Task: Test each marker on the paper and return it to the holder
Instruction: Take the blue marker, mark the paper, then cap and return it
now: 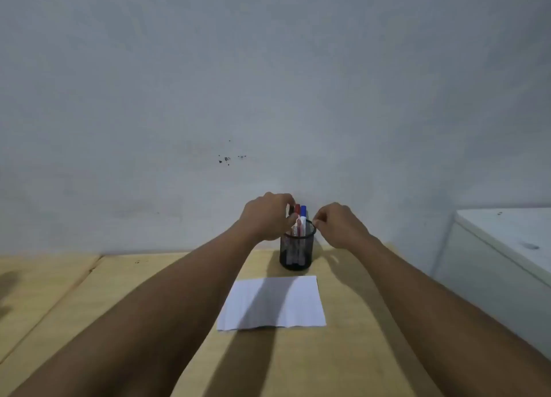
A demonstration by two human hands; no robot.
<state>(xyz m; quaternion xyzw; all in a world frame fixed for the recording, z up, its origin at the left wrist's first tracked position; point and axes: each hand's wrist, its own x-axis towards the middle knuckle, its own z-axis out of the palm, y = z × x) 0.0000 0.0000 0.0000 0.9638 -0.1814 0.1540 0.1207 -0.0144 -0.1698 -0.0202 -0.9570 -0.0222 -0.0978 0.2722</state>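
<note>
Left hand (268, 217) pinches the top of a dark-capped marker (290, 210) standing in the mesh holder (296, 252), while the right hand (338, 225) lightly pinches the holder's rim; red-capped marker (297, 210) and blue-capped marker (303, 211) stand just beside the left fingertips. A tilted pull could drag these neighbours out or tip the light holder toward the paper (272, 302) below the grip.

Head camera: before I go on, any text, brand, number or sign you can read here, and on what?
Nothing is legible.
Red-capped marker: print runs along the white barrel, too small and blurred to read.
Blue-capped marker: no readable print.
Mesh holder: no label visible.
Paper: blank.
Wall: dark specks only, not writing.
</note>
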